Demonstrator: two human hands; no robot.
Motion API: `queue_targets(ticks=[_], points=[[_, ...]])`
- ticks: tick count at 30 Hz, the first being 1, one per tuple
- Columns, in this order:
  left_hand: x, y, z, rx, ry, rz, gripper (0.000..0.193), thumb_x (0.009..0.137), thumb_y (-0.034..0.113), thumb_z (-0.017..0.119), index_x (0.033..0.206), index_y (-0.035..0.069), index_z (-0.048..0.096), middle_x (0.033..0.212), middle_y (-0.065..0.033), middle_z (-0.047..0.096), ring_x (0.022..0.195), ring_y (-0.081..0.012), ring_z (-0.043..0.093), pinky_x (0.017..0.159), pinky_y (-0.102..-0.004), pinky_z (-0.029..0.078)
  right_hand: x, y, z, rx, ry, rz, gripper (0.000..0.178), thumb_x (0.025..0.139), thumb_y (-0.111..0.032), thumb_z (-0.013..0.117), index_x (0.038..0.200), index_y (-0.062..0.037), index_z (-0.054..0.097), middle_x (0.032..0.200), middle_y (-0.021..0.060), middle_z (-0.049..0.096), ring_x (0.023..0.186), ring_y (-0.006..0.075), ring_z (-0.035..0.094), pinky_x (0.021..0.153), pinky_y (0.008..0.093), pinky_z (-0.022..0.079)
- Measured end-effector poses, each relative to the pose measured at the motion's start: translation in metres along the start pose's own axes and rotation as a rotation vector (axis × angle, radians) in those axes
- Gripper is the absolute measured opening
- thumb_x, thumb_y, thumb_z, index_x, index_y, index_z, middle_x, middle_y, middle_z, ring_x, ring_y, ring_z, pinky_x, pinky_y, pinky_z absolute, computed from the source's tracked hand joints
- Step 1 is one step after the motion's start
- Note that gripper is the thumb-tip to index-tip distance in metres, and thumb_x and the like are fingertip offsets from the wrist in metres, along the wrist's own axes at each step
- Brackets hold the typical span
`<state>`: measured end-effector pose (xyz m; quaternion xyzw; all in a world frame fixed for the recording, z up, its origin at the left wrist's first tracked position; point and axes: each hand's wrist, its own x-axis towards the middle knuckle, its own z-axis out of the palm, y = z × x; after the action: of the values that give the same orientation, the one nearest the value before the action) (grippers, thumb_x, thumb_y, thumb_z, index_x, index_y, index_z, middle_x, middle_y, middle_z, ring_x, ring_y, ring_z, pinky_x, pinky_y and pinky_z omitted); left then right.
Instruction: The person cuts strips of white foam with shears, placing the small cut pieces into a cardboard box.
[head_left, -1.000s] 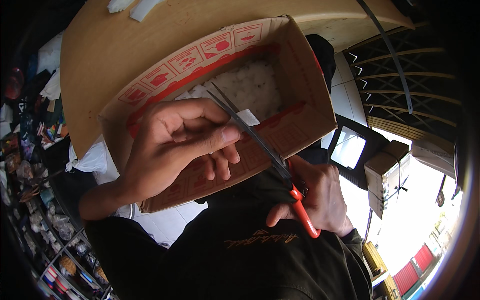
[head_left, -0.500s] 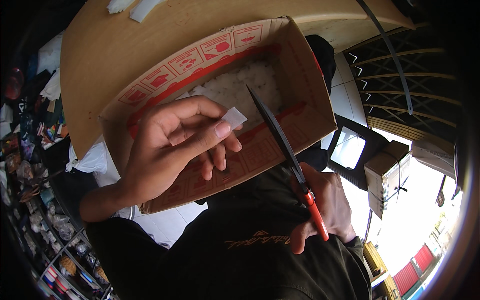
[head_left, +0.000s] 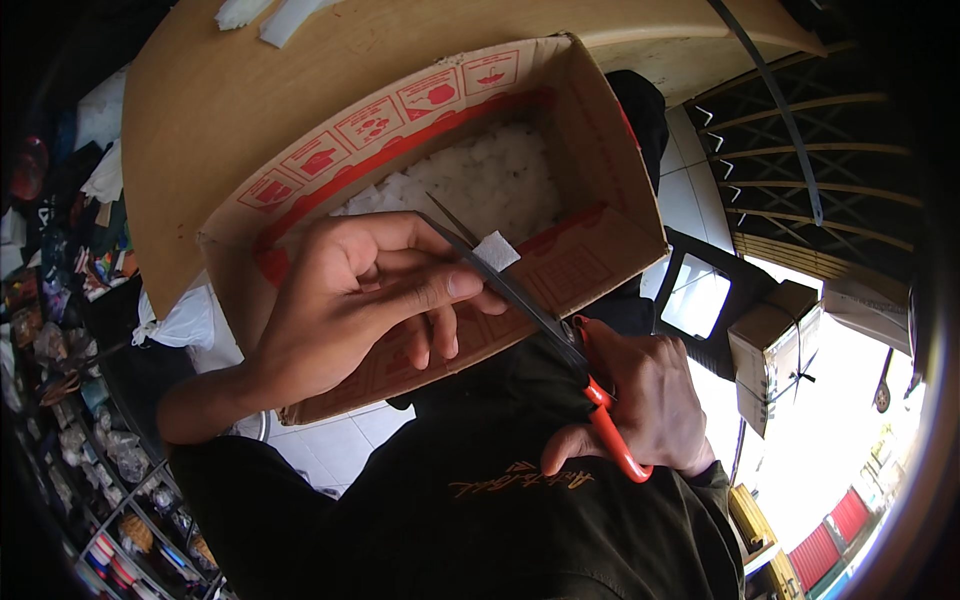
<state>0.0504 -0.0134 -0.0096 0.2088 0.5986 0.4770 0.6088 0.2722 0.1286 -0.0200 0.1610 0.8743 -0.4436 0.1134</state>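
Note:
My left hand pinches a small white strip between thumb and fingers, its end sticking out past the fingertips. Red-handled scissors with dark blades are in my right hand. Their blades are parted and lie across the strip, close to my left thumb; the exact contact is hard to make out. Beneath both hands stands an open cardboard box with red print. Many small white cut pieces cover its bottom, partly hidden by my left hand.
A tan table lies behind the box, with white strips at its far edge. A white plastic bag hangs at left, above shelves of packaged goods. Tied cartons and a folding metal gate are at right.
The scissors have moved left and toward the strip, their blades now parted across it. My left hand has shifted slightly right and down, still pinching the strip.

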Motion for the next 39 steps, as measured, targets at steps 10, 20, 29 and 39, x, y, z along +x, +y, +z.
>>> queue_targets(ticks=[10,20,29,39], points=[[-0.001,0.003,-0.003,-0.060,-0.036,-0.070,0.020,0.093,0.013,0.060,0.099,-0.006,0.058,0.087,-0.0156,0.067,0.063,-0.0119,0.064,0.051,-0.0204,0.051,-0.002,0.004,0.001,0.046,0.038,0.055,0.070,0.051,-0.065,0.082,0.068,-0.0029,0.053,0.049,0.0074,0.047,0.044,0.0281,0.052,0.046,0.0347,0.039],[0.000,0.000,0.002,-0.097,0.078,0.132,0.017,0.095,0.009,0.055,0.105,-0.005,0.052,0.089,-0.0178,0.064,0.068,-0.0209,0.067,0.056,-0.0271,0.055,-0.009,0.014,0.000,0.118,-0.031,0.038,0.091,0.032,-0.077,0.079,0.073,-0.0018,0.048,0.049,0.0070,0.042,0.043,0.0261,0.047,0.047,0.0347,0.037],[0.000,0.003,0.001,-0.080,0.068,0.081,0.015,0.093,0.006,0.056,0.103,-0.004,0.051,0.091,-0.0204,0.066,0.076,-0.0254,0.070,0.057,-0.0292,0.057,-0.001,0.001,0.004,0.078,-0.033,0.000,0.092,0.038,-0.076,0.080,0.080,0.0011,0.054,0.050,0.0070,0.046,0.044,0.0269,0.051,0.048,0.0340,0.040],[0.001,0.004,0.000,-0.082,0.169,0.074,0.015,0.092,0.009,0.059,0.099,-0.001,0.050,0.087,-0.0187,0.067,0.066,-0.0207,0.068,0.051,-0.0266,0.054,0.003,0.003,-0.002,0.086,-0.039,-0.031,0.095,0.038,-0.076,0.079,0.085,0.0022,0.054,0.053,0.0080,0.049,0.047,0.0267,0.056,0.049,0.0334,0.042]])
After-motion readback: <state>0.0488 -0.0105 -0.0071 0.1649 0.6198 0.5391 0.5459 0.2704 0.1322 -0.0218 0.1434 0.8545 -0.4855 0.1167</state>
